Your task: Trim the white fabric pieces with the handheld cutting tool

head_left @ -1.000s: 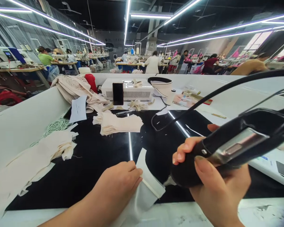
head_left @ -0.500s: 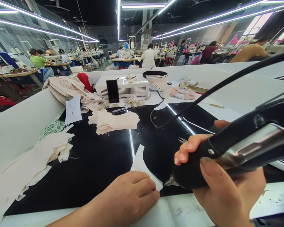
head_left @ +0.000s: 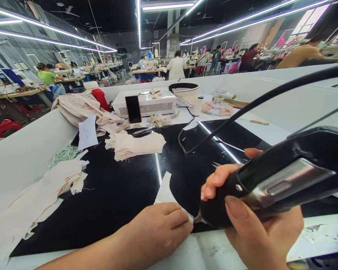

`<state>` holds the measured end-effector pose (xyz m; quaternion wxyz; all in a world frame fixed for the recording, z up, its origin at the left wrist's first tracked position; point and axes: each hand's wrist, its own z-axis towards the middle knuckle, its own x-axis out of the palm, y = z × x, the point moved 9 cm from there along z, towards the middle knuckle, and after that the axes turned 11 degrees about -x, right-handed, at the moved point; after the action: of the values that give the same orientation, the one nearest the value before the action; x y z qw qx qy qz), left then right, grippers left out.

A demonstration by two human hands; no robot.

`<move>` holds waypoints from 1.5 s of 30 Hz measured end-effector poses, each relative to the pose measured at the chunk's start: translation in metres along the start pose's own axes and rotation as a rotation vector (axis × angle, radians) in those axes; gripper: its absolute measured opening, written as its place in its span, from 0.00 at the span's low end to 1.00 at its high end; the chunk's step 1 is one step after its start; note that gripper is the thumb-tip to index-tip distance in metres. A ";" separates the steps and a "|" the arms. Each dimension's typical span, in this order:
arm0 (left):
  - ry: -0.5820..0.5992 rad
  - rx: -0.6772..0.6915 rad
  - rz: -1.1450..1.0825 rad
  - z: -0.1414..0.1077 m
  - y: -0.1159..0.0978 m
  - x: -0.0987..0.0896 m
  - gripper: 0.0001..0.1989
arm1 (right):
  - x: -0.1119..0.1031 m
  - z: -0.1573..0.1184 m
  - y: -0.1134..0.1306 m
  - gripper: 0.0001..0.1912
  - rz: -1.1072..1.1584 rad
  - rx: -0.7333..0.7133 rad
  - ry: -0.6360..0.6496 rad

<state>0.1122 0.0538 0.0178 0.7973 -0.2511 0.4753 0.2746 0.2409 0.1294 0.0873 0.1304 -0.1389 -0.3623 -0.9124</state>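
My right hand (head_left: 259,221) is closed round a black corded hand tool (head_left: 287,172) with a silver metal panel. The tool tilts down to the left, and its small metal tip (head_left: 198,217), partly hidden, is at the lower end of a curved white piece (head_left: 166,189), which could be cloth or paper. The left hand (head_left: 160,232) lies over that piece, fingers together, pinching its lower edge right beside the tip. Most of the piece's lower part is covered by my fingers. Pointed scissor tips (head_left: 216,164) show behind my right hand.
On the black work surface (head_left: 109,210) lie a cream cloth stack (head_left: 139,145) and a longer stack (head_left: 36,198) at left. Green cord (head_left: 64,154), a phone (head_left: 133,109), a white vented box (head_left: 146,103) and a cup (head_left: 198,107) stand farther back. The tool's black cable (head_left: 228,122) arcs across the right.
The tool in my right hand has moved left and slightly down, bringing its tip up to the white piece by my left fingers. My left hand has shifted slightly right.
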 end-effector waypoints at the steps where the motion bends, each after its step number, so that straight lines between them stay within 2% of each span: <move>1: 0.002 -0.008 -0.006 -0.001 0.003 0.000 0.13 | 0.000 0.000 0.000 0.27 0.001 0.002 0.004; 13: -0.058 -0.080 -0.020 -0.004 0.011 -0.006 0.09 | -0.002 -0.001 -0.001 0.26 0.048 0.033 0.012; 17: -0.087 -0.085 0.030 -0.006 0.010 -0.007 0.08 | -0.007 -0.004 -0.004 0.28 0.029 0.044 0.042; 23: -0.146 -0.080 0.167 -0.011 0.005 -0.012 0.09 | -0.008 -0.002 0.000 0.27 -0.001 0.034 0.010; 33: -0.019 -0.141 0.074 -0.014 0.013 -0.004 0.13 | -0.008 -0.001 0.000 0.29 -0.013 0.057 0.003; 38: -0.008 -0.168 0.059 -0.015 0.013 -0.001 0.13 | -0.011 -0.006 -0.001 0.29 -0.033 0.117 0.016; 45: -0.036 -0.171 0.081 -0.016 0.012 -0.001 0.12 | -0.010 -0.006 -0.002 0.31 -0.057 0.126 0.018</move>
<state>0.0938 0.0519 0.0103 0.7698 -0.2938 0.4453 0.3505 0.2490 0.1278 0.0784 0.1161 -0.1118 -0.4217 -0.8923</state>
